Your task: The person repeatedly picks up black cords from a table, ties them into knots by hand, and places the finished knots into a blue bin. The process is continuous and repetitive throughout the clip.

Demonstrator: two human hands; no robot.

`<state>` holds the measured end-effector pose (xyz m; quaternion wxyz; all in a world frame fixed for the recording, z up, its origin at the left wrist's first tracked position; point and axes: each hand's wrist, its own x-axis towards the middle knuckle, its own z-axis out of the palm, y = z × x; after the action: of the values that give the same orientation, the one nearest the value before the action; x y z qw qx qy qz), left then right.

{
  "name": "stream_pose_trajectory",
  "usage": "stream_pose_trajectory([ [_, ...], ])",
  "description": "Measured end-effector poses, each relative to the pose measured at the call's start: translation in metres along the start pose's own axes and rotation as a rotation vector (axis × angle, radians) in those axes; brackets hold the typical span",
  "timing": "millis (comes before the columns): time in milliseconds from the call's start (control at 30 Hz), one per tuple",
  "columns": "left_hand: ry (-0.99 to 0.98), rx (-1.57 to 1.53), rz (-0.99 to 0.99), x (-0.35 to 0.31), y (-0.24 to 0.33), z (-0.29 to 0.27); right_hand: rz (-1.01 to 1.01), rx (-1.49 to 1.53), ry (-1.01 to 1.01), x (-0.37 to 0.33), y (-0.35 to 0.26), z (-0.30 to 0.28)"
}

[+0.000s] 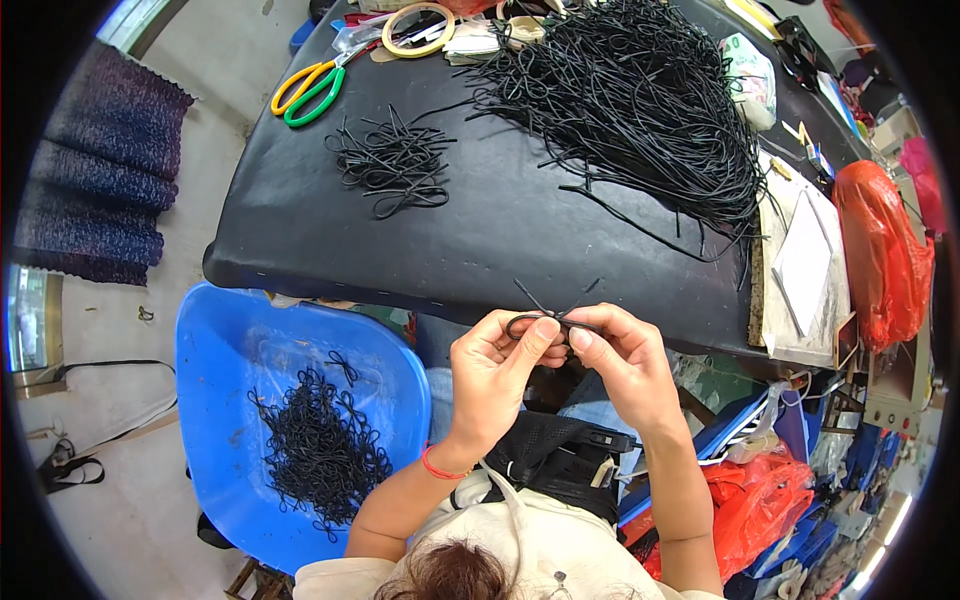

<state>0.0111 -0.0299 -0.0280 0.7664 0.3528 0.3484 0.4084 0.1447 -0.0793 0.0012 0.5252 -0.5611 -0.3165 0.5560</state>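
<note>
My left hand [503, 372] and my right hand [627, 362] meet in front of the table's near edge. Between their thumbs and fingers they pinch a thin black cord [549, 315]. The cord crosses itself in a bow-like shape; a loop bulges by my left thumb, and two loose ends point up and outward. Part of it is hidden by the fingers. On the black table [480, 235] lies a small heap of looped black cords [392, 165]. Farther right sprawls a much larger pile of long black cords [630, 110].
At left stands a blue tub [215, 400] holding many knotted black cords [320, 450]. Scissors with yellow and green handles [315, 92] and a tape roll [419, 10] lie at the table's far left. A white board [800, 270] and red plastic bag [880, 260] sit at right.
</note>
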Motion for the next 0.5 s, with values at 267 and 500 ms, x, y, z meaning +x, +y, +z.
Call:
stream_pose_trajectory([
  [267,-0.161,-0.108,-0.218,-0.001,0.013,-0.002,0.033,0.052,0.106,0.012,0.003,-0.002],
  [500,-0.246,0.111,-0.193,0.004,0.013,-0.004,-0.132,-0.022,0.237,0.008,0.012,0.005],
])
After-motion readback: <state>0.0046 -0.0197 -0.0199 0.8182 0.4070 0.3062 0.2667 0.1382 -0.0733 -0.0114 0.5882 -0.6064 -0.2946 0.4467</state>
